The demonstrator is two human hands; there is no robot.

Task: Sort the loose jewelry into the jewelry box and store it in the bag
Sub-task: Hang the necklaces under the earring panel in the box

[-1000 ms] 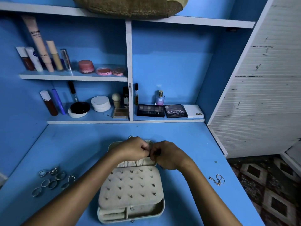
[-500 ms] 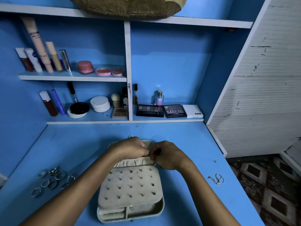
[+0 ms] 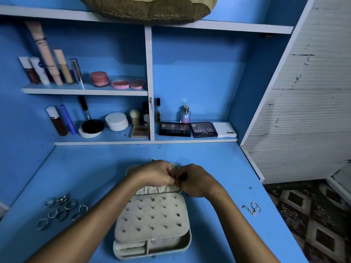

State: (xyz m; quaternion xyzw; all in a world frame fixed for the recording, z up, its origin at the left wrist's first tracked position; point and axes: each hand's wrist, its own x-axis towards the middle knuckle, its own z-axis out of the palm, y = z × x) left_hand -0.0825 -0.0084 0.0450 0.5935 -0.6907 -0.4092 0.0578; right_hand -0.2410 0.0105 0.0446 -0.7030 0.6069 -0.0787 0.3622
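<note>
An open cream jewelry box (image 3: pixel 152 242) lies on the blue desk in front of me, its studded earring panel (image 3: pixel 152 215) folded over the tray. My left hand (image 3: pixel 155 173) and my right hand (image 3: pixel 197 179) meet over the box's far lid, fingertips curled together just above the gathered fabric pocket (image 3: pixel 152 190). They seem to pinch something tiny; it is too small to make out. Several silver rings (image 3: pixel 60 209) lie loose at the left of the desk. A thin chain necklace (image 3: pixel 252 208) lies at the right. A brown woven bag (image 3: pixel 148 8) sits on the top shelf.
Shelves behind the desk hold makeup tubes (image 3: pixel 45 59), pink jars (image 3: pixel 99 78), compacts (image 3: pixel 115 121), a perfume bottle (image 3: pixel 185 114) and eyeshadow palettes (image 3: pixel 203 129). A white slatted panel (image 3: pixel 303 111) stands at the right. The desk's right edge drops to a patterned floor (image 3: pixel 313 224).
Both hands stay together over the box lid with only slight finger movement. The view has shifted a little.
</note>
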